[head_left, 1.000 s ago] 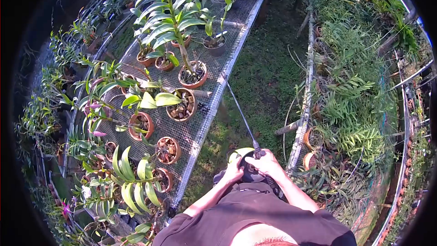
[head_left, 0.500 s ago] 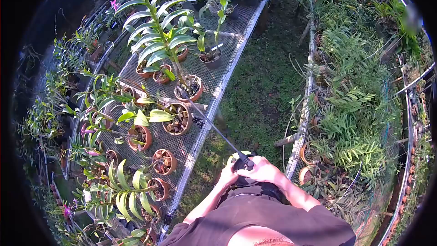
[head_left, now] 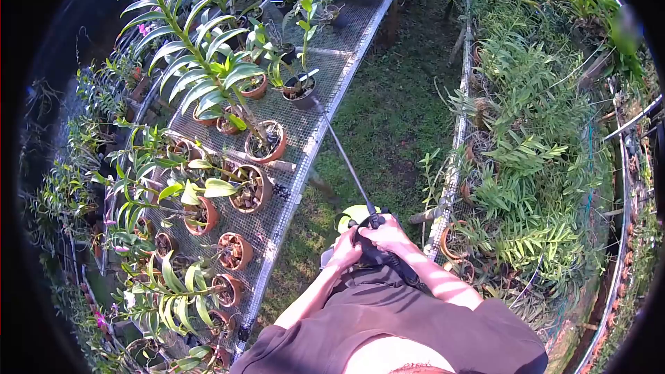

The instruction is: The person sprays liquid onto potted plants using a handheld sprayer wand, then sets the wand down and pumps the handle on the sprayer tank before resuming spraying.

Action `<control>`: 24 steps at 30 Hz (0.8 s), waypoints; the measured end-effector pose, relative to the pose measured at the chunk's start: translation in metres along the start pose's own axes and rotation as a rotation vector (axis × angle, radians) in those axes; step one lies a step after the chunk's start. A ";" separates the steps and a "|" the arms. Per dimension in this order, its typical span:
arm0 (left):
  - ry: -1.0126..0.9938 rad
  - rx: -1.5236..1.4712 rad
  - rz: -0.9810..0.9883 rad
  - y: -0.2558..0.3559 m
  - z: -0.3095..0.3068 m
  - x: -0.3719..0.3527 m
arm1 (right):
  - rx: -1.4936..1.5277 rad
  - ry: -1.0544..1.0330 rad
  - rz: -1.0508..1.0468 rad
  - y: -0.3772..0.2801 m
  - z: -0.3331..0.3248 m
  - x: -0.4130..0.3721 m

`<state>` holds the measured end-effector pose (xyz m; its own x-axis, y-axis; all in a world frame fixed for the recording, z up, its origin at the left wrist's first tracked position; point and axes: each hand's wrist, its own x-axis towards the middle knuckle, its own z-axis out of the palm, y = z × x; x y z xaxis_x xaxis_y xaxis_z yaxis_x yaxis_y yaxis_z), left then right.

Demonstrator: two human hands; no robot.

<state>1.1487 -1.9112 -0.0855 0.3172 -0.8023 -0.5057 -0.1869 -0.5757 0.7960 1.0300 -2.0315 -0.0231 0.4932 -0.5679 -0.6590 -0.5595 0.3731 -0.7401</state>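
A thin dark wand (head_left: 344, 156) runs up and left from a black handle (head_left: 375, 221) at my waist, its tip in front of the mesh bench's edge near a dark pot (head_left: 301, 91). My right hand (head_left: 389, 233) is closed round the handle. Beside it, my left hand (head_left: 346, 248) is closed on a black part just below; its exact shape is hidden by the fingers. A yellow-green rounded object (head_left: 352, 217) shows behind the hands. The tall leafy orchid stands in a clay pot (head_left: 266, 143) left of the wand.
A wire-mesh bench (head_left: 287, 190) on the left carries several clay pots, including one with brown chunks (head_left: 235, 251). Dense green plants (head_left: 530, 145) fill the right-hand bed behind a pale rail (head_left: 457, 156). Grassy ground (head_left: 388, 125) lies between them.
The wand's tip has swung from the tall orchid's pot up and right to near the dark pot. Both hands have moved slightly upward. The benches have shifted left in view.
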 end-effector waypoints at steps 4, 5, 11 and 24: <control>0.014 -0.075 -0.015 0.018 0.008 0.030 | -0.095 0.054 -0.005 0.004 -0.018 0.041; 0.062 -0.059 0.057 0.008 0.013 0.042 | -0.075 0.044 -0.018 -0.001 -0.023 0.042; -0.041 -0.176 0.186 -0.034 0.007 0.118 | -0.042 0.001 -0.121 -0.105 -0.058 -0.010; -0.278 -0.079 0.039 0.061 -0.026 0.240 | 0.198 0.318 0.114 -0.120 -0.107 0.156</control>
<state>1.2381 -2.1349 -0.1499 0.0419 -0.8423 -0.5373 -0.1176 -0.5382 0.8346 1.1024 -2.2432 -0.0226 0.1867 -0.7023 -0.6869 -0.4440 0.5634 -0.6967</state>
